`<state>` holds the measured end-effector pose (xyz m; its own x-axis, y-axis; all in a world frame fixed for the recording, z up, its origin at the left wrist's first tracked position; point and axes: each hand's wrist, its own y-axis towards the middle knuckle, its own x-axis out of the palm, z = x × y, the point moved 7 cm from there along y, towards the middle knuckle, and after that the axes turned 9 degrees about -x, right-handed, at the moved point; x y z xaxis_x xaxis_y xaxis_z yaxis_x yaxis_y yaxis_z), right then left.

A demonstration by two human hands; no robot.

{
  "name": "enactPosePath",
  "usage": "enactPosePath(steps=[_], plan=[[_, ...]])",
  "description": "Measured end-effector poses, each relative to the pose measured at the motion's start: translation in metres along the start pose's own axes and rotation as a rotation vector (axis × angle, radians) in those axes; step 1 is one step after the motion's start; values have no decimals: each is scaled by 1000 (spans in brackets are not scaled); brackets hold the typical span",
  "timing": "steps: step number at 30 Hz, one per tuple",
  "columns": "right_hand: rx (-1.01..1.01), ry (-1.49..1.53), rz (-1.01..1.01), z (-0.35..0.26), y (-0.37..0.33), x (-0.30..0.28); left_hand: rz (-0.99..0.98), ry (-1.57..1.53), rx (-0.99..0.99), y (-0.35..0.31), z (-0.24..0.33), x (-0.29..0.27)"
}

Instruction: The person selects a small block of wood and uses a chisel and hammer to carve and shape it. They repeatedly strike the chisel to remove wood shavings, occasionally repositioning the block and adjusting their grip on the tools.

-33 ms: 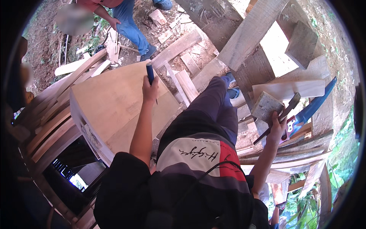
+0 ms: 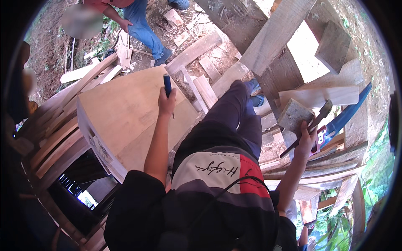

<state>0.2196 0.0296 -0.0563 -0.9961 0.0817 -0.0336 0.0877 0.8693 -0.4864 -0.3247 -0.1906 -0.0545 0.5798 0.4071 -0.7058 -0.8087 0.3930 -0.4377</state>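
Note:
My left hand (image 2: 167, 102) is closed around the blue handle of a chisel-like tool (image 2: 167, 85), held upright over a broad pale wooden panel (image 2: 125, 100). Its thin metal end shows below my fist. At the right, my right hand (image 2: 307, 136) is wrapped around a dark hammer (image 2: 321, 115); the head points up and right, and the handle passes down and left behind my fingers. Against that hand's fingers is a rough wooden block (image 2: 295, 116); whether I also grip it I cannot tell. Just beyond the hammer lies a handsaw (image 2: 345, 117) with a blue blade and red-and-white handle.
A co-worker's leg in blue jeans (image 2: 144, 33) stands at the far left. Thick planks (image 2: 278, 37) cross the far right. Cut boards (image 2: 58, 154) are stacked at the left, and more planks (image 2: 318, 167) lie near my right forearm. Offcuts (image 2: 182, 38) litter the ground.
My left hand with the blue-handled tool has come down slightly toward me. The right side of the view has shifted a little; my right hand keeps the hammer.

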Motion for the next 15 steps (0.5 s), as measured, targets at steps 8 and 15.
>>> enactPosePath(steps=[8, 15], plan=[[12, -44, 22, -2, 1, -5, -101, 254, 33, -58, 4, 34], [-10, 6, 100, -8, -3, 18, -210, 305, -20, 5, 14, 33]])
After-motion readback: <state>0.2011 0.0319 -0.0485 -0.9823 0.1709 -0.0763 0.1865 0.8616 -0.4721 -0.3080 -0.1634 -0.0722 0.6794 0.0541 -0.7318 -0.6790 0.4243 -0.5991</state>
